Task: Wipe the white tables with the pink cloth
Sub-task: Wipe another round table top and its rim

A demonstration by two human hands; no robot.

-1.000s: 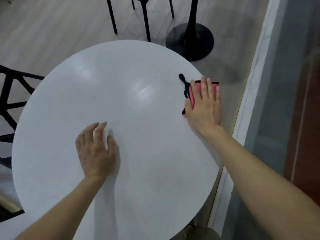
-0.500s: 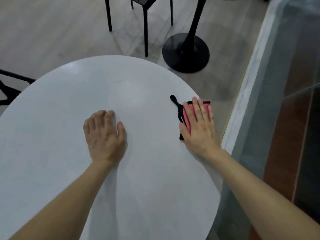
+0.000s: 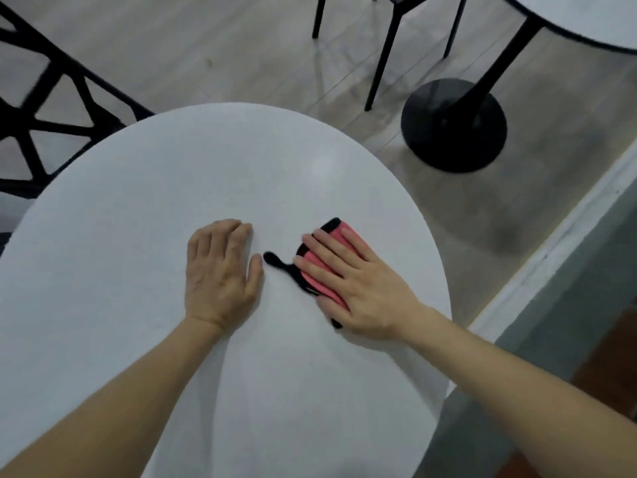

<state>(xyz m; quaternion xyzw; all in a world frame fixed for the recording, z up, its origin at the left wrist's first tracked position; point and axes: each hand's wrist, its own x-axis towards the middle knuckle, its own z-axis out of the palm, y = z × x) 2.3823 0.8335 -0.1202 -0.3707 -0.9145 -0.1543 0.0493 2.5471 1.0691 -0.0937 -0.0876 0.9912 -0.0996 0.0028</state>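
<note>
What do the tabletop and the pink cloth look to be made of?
Tabletop: hard, smooth white surface, laminate or painted board by the look; low sheen, with one soft light patch. Core hidden. Pink cloth: soft matte fabric, perhaps microfibre; it lies flat, with black trim round the edge ending in a loop.

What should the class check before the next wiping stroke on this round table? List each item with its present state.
1. Right hand flat on the pink cloth: ok.
2. Cloth on the white table, inside its edge: ok.
3. Left hand resting on the table, apart from the cloth's black loop: ok.
4. Far half wiped: cannot tell.
5. Second table within reach: cannot tell.
</note>
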